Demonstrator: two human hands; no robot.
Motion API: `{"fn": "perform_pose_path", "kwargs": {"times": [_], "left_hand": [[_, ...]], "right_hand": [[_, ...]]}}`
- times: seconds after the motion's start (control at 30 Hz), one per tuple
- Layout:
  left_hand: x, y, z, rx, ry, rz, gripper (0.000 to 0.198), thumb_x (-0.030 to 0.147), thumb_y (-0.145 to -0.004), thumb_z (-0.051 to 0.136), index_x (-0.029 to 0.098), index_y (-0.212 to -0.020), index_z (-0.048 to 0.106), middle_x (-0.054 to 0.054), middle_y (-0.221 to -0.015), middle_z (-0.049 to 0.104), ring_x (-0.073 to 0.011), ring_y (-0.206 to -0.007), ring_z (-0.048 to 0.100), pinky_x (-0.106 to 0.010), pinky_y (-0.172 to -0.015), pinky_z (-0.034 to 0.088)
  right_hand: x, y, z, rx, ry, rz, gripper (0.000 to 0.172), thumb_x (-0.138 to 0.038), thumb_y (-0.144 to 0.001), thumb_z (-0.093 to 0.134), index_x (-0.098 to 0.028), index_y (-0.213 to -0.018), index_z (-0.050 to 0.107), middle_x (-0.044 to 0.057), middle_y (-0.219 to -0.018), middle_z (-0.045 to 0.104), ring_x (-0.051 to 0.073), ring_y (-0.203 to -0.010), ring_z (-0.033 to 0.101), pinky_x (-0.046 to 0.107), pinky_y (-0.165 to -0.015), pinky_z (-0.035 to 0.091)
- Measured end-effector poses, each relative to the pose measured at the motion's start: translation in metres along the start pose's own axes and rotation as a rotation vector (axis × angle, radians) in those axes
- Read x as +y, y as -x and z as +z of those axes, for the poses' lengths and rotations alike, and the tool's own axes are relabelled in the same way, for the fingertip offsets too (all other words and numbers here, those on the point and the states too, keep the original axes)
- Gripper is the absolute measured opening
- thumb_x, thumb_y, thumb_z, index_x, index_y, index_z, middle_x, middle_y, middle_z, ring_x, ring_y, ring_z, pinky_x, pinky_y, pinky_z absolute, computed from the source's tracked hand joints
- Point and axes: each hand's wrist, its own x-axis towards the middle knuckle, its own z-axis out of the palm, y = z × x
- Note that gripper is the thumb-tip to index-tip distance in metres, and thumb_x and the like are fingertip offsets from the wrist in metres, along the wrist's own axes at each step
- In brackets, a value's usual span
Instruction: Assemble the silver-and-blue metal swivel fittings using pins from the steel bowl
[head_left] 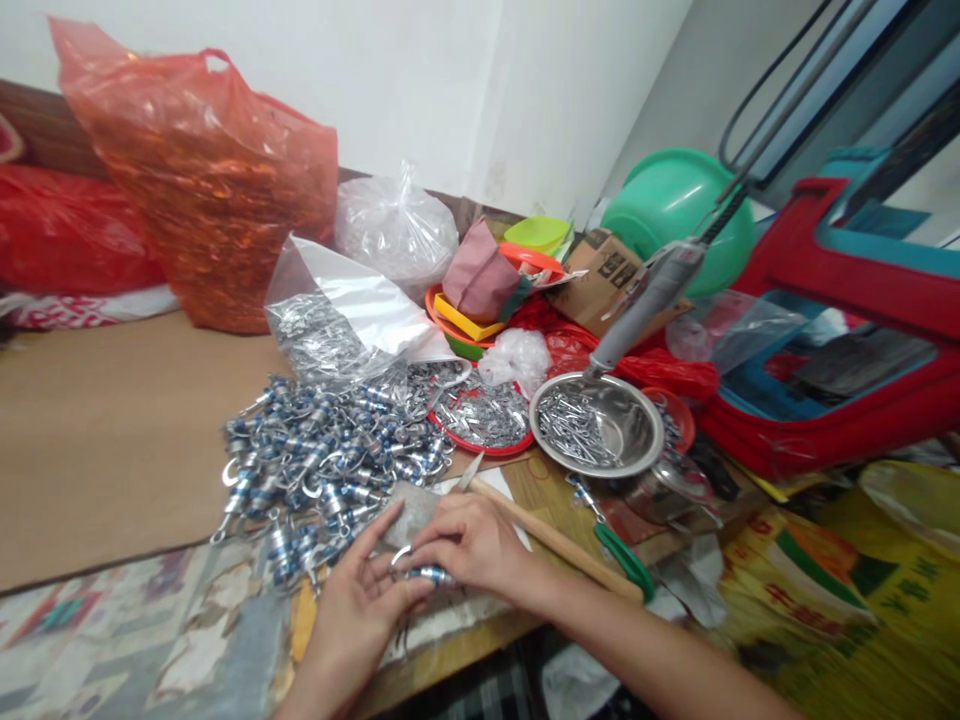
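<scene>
Between my two hands, low over the worktable, is a small silver hook bolt (433, 575) with a blue band. My left hand (364, 595) has its thumb and fingers curled about the hook end. From the other side, the fingers of my right hand (480, 545) pinch the bolt, partly hiding it. A grey block (412, 512) lies just behind my fingertips. To the left spreads a heap of similar hook bolts (322, 460) with blue bands. Beside my right hand lies a wooden-handled hammer (562, 538) with a pointed metal head.
Behind my hands stand a red tray (487, 451) of small metal parts and a steel bowl (649, 445) of pins, with a grey electric tool (649, 305) hanging above it. A green-handled tool (626, 562) lies right. Plastic bags (247, 180) line the wall.
</scene>
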Motion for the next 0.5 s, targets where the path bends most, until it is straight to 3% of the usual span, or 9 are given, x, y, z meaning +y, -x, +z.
{"fn": "perform_pose_path", "kwargs": {"times": [0.17, 0.27, 0.33, 0.37, 0.43, 0.5], "left_hand": [[0.000, 0.001, 0.002, 0.014, 0.017, 0.004, 0.090, 0.019, -0.049, 0.075, 0.015, -0.128, 0.031, 0.000, -0.064, 0.067, -0.0151, -0.055, 0.061, -0.023, -0.049, 0.050], [-0.001, 0.000, 0.002, 0.037, -0.006, -0.002, 0.090, 0.021, -0.048, 0.076, 0.017, -0.128, 0.033, 0.000, -0.063, 0.067, -0.0171, -0.057, 0.062, -0.024, -0.050, 0.050], [-0.002, 0.000, 0.002, 0.043, -0.016, 0.001, 0.089, 0.022, -0.048, 0.076, 0.018, -0.127, 0.035, 0.001, -0.061, 0.066, -0.0187, -0.058, 0.063, -0.026, -0.050, 0.051], [-0.002, 0.000, 0.002, 0.040, -0.012, 0.004, 0.089, 0.022, -0.049, 0.076, 0.018, -0.127, 0.035, 0.001, -0.061, 0.066, -0.0189, -0.059, 0.064, -0.026, -0.051, 0.051], [-0.002, 0.000, 0.001, 0.026, -0.001, 0.010, 0.089, 0.021, -0.049, 0.075, 0.017, -0.128, 0.033, 0.001, -0.061, 0.066, -0.0183, -0.058, 0.064, -0.026, -0.052, 0.051], [-0.001, 0.000, 0.001, 0.014, 0.004, 0.010, 0.090, 0.020, -0.050, 0.075, 0.015, -0.129, 0.031, 0.001, -0.061, 0.065, -0.0177, -0.058, 0.063, -0.026, -0.054, 0.051]], "right_hand": [[0.000, 0.013, 0.014, 0.156, -0.022, 0.030, 0.013, -0.028, -0.075, 0.060, -0.023, -0.079, 0.071, 0.000, -0.068, 0.062, 0.011, -0.063, 0.056, 0.020, -0.056, 0.042], [0.008, 0.024, -0.004, 0.301, -0.088, 0.083, 0.015, -0.024, -0.080, 0.054, -0.021, -0.081, 0.068, 0.001, -0.073, 0.063, 0.012, -0.069, 0.058, 0.021, -0.064, 0.044], [0.022, 0.038, -0.022, 0.370, 0.015, 0.188, 0.016, -0.023, -0.080, 0.053, -0.019, -0.090, 0.065, 0.004, -0.084, 0.063, 0.015, -0.081, 0.057, 0.026, -0.074, 0.044], [0.031, 0.046, -0.030, 0.351, 0.115, 0.248, 0.021, -0.024, -0.078, 0.055, -0.018, -0.096, 0.062, 0.006, -0.090, 0.061, 0.018, -0.087, 0.056, 0.029, -0.078, 0.044], [0.047, 0.064, -0.042, 0.152, 0.270, 0.343, 0.037, -0.027, -0.072, 0.061, -0.016, -0.107, 0.057, 0.009, -0.094, 0.060, 0.023, -0.090, 0.055, 0.035, -0.078, 0.044], [0.056, 0.079, -0.048, 0.022, 0.308, 0.394, 0.032, -0.025, -0.075, 0.056, -0.015, -0.106, 0.057, 0.009, -0.092, 0.060, 0.023, -0.088, 0.056, 0.034, -0.076, 0.045]]}}
